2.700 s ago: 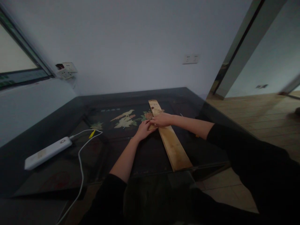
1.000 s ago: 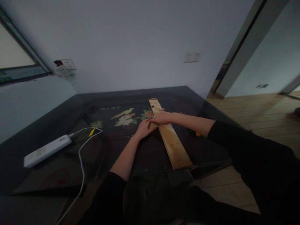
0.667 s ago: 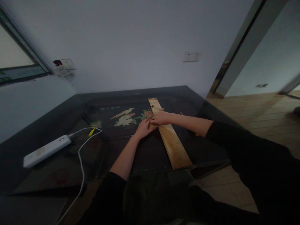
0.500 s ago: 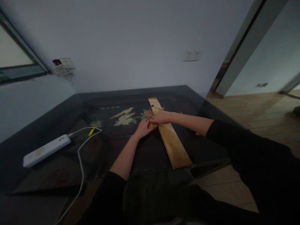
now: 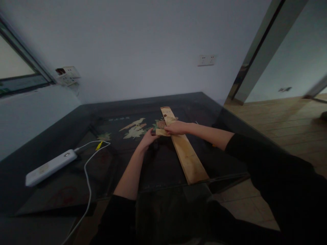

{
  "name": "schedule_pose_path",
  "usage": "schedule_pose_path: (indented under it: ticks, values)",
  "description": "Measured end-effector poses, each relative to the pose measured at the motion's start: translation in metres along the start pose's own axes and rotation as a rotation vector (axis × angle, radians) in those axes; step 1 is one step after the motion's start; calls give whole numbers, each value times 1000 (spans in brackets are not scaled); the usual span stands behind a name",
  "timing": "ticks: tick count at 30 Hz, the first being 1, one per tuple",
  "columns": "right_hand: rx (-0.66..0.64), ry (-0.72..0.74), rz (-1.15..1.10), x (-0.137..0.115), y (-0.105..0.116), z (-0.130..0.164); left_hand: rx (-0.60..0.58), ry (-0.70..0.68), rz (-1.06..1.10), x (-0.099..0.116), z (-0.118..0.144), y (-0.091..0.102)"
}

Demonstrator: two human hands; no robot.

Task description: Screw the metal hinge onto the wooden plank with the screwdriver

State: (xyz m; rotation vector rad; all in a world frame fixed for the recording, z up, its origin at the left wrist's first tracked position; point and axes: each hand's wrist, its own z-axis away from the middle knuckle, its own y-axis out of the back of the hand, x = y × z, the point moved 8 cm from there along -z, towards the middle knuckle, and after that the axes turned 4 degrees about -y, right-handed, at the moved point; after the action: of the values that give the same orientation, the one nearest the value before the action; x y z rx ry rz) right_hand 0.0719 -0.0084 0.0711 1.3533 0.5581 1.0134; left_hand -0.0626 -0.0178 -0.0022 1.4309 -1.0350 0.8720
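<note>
A long, pale wooden plank (image 5: 190, 158) lies lengthwise on the dark table, its near end at the front edge. Across its middle my right hand (image 5: 177, 127) is closed on a short, flat wooden piece (image 5: 161, 132), which sticks out to the left of the plank. My left hand (image 5: 146, 139) is at that piece's left end, thumb above and fingers below, curled around the end. The fingertips are dim, so the exact contact is hard to see. Part of the short piece is hidden under my right hand.
A white power strip (image 5: 51, 167) lies on the table (image 5: 122, 163) at left, its white cable (image 5: 88, 180) with a yellow tag (image 5: 99, 145) running off the front. A small orange thing (image 5: 214, 145) shows beside my right forearm. Wall sockets (image 5: 206, 60) are behind.
My left hand has moved left, away from the plank and my right hand, exposing the short wooden piece. My right hand and the plank stay nearly in place.
</note>
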Motion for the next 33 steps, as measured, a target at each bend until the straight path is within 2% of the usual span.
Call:
schedule_pose_path:
  ticks: [2,4,7,11,17,22,28,33]
  values:
    - [16,-15,-25,2,-2,3,-84,155,309,-1,5,-9]
    - [38,-18,-52,5,-6,5,-130,246,527,5,10,-18]
    - [70,-13,-98,7,-12,3,-134,359,680,7,15,-28]
    - [80,-18,-158,10,-17,-1,-115,425,677,3,18,-38]
    - [95,14,-182,8,-13,2,-45,381,763,3,19,-43]
    - [109,-32,-173,7,-12,6,-22,410,809,3,20,-44]
    - [182,-44,-80,3,-12,6,-18,409,811,5,21,-45]
    - [164,-12,63,-6,-13,1,-13,395,802,9,21,-45]
